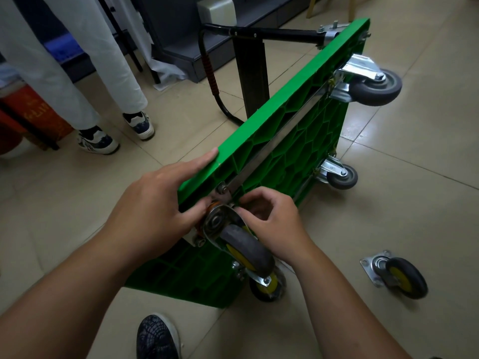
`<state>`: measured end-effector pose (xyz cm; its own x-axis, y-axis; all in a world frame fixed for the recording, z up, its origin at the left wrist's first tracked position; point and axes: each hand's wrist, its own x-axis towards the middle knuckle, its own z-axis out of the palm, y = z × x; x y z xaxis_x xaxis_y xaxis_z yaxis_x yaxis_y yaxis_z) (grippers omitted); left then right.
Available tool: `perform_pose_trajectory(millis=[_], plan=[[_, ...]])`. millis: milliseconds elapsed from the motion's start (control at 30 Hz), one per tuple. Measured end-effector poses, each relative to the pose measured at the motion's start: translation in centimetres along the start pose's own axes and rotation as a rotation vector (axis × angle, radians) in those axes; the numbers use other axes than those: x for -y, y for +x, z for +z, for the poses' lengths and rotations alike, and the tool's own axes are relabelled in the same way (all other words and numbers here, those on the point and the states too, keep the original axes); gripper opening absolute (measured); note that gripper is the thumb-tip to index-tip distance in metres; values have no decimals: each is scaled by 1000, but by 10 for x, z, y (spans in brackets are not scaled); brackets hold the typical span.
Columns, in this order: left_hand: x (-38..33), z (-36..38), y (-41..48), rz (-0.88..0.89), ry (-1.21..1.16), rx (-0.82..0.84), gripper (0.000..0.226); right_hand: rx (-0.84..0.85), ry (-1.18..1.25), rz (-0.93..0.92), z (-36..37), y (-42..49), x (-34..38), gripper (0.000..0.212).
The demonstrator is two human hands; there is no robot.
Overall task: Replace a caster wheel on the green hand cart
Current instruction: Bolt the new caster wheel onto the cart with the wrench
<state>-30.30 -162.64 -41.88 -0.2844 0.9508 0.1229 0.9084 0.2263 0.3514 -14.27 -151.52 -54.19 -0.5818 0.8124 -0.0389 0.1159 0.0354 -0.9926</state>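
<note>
Presently, head view: green hand cart stands on its long edge, ribbed underside facing right, with the caster wheel at its near upper corner. The left hand is spread, forefinger along the cart's top edge, other fingers pressing by the caster's plate; the right hand is curled, pinching what looks like a small fastener there. A second caster lies loose at near right, well apart. Step judged: turning the plate's fastener by hand, on or off unclear; the next move calls for steady bracing and square threading.
</note>
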Motion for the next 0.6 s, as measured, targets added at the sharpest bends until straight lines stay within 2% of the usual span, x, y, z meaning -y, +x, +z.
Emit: perform_pose_trajectory(millis=[133, 267, 600], plan=[[1, 0, 0, 4, 10, -9, 80, 20, -3, -3, -1, 1, 3, 5], [3, 1, 0, 10, 1, -3, 80, -1, 9, -82, -1, 2, 7, 9], [2, 1, 0, 16, 3, -12, 79, 0, 38, -47, -3, 2, -1, 5]])
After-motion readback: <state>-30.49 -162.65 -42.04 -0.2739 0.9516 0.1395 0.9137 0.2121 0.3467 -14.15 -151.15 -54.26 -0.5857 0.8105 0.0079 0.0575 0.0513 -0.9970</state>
